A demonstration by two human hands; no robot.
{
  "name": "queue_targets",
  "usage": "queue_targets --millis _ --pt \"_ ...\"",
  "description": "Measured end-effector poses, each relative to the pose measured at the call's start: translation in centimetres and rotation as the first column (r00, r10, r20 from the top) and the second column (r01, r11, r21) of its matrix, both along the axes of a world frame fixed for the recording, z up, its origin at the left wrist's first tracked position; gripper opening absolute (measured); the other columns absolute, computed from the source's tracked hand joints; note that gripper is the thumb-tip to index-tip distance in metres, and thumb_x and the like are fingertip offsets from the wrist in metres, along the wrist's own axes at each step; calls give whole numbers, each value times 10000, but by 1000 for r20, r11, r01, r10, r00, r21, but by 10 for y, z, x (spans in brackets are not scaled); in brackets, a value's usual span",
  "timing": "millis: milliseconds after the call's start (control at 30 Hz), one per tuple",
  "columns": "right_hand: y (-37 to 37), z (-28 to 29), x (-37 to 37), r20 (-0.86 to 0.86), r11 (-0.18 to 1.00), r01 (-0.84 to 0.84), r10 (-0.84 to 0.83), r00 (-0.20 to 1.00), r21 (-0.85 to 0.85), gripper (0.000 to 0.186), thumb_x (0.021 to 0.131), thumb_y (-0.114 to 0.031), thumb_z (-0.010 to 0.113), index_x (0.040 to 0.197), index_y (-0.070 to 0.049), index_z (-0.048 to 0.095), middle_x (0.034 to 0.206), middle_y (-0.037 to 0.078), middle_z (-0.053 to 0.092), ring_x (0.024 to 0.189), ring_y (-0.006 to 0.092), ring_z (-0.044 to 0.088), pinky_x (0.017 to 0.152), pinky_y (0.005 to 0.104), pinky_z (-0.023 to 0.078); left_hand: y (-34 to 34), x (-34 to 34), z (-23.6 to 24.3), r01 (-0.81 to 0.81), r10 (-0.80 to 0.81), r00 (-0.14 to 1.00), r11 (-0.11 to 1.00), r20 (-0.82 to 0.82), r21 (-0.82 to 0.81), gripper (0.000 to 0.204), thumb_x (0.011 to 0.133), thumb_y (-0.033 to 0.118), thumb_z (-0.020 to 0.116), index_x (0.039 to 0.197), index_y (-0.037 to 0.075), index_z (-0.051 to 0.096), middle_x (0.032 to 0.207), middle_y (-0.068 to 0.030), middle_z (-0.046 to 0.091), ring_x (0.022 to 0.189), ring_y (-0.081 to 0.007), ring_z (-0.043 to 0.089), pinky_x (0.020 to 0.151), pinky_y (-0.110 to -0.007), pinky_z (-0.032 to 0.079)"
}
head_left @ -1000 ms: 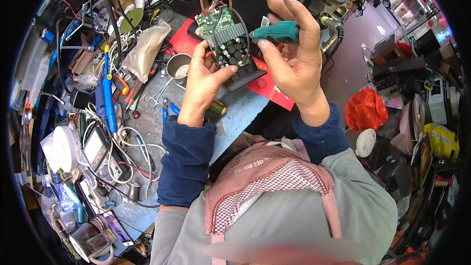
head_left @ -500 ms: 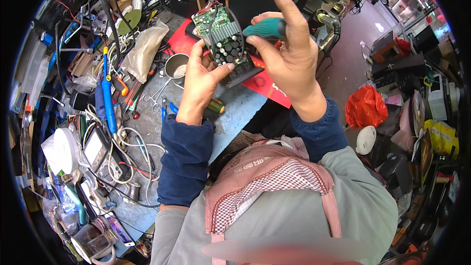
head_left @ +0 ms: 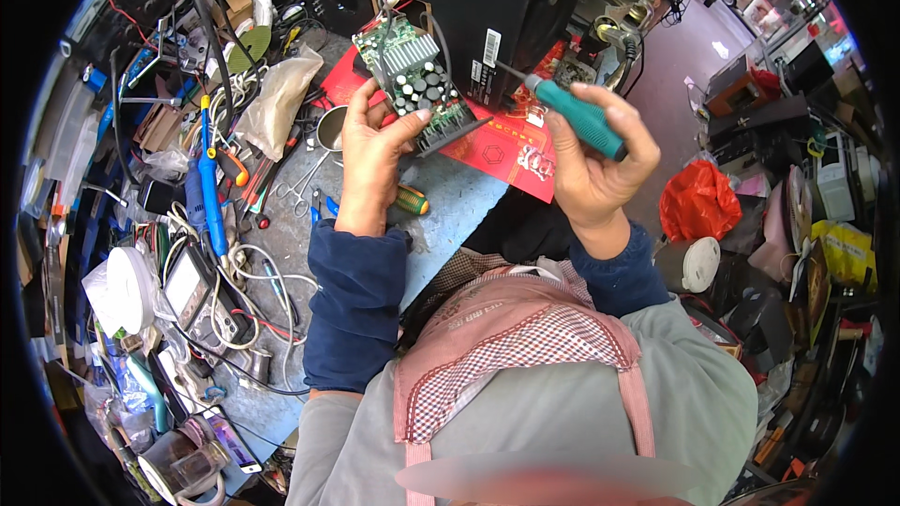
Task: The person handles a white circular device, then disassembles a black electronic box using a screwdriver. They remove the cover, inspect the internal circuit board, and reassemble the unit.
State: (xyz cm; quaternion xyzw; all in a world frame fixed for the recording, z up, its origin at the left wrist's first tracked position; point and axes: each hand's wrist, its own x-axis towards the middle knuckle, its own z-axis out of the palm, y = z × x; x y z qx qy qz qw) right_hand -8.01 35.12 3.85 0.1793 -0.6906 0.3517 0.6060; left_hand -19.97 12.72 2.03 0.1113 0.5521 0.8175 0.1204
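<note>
My left hand (head_left: 373, 145) grips a green circuit board (head_left: 424, 84) by its near left edge, thumb on top. The board carries a silver finned heat sink and several round capacitors, and a dark plate runs along its near side. Cables at its far end lead toward the large black box (head_left: 431, 0) behind it. To the right, my right hand (head_left: 605, 159) is closed round the green handle of a screwdriver (head_left: 583, 117). Its shaft points up and left toward the box, apart from the board. Under the board lies a red printed sheet (head_left: 506, 155).
On the blue-grey bench (head_left: 450, 211) lie a yellow-green handle (head_left: 412, 200), scissor-like forceps (head_left: 298, 189) and a metal cup (head_left: 330, 127). A blue soldering iron (head_left: 208, 187), tangled cables and a handheld meter (head_left: 192, 290) crowd the left. A red plastic bag (head_left: 698, 201) sits at right.
My right hand has moved right and toward me with the screwdriver, away from the board. The board has shifted slightly left and tilted, and more of the black box shows.
</note>
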Motion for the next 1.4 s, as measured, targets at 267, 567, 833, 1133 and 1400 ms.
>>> queue_targets --millis 267,567,833,1133,1400 --pt "-12 -54 12 549 997 -76 66 833 -5 332 944 -54 816 1221 -22 635 1371 235 694 1191 422 716 994 427 590 -27 -12 14 -116 114 993 954 24 276 565 911 14 779 1435 -69 584 1163 -167 775 987 -246 788 881 -390 655" --pt "-37 -20 -11 665 987 -156 146 732 -45 399 979 -180 813 1308 10 693 1339 201 712 1186 343 727 1004 430 591 -72 -30 19 98 -184 972 885 148 456 248 1021 157 702 1226 19 716 1091 -158 806 943 -302 802 851 -442 681" --pt "-82 10 -48 389 404 -188 915 112 -896 563 1106 -345 702 1502 31 563 1214 114 716 987 189 714 829 334 609 -83 -35 26 74 -101 989 968 105 239 354 997 186 710 1299 1 714 1147 -151 802 986 -273 795 886 -401 647" --pt "-92 -5 -68 173 169 -101 984 -41 -980 464 1059 -317 760 1381 -4 647 1142 95 716 951 190 715 826 347 618 -79 -27 39 -14 13 989 1000 -147 -11 538 946 196 790 1407 -57 683 1201 -108 771 1078 -164 730 997 -308 553" --pt "-104 -10 -82 118 108 -155 991 -60 -982 394 1067 -230 733 1390 -37 616 1317 105 730 1139 250 732 918 465 627 -92 -32 42 -371 311 915 899 -257 -231 476 1091 476 709 1259 36 771 1085 -62 812 758 -57 652 680 -208 466"
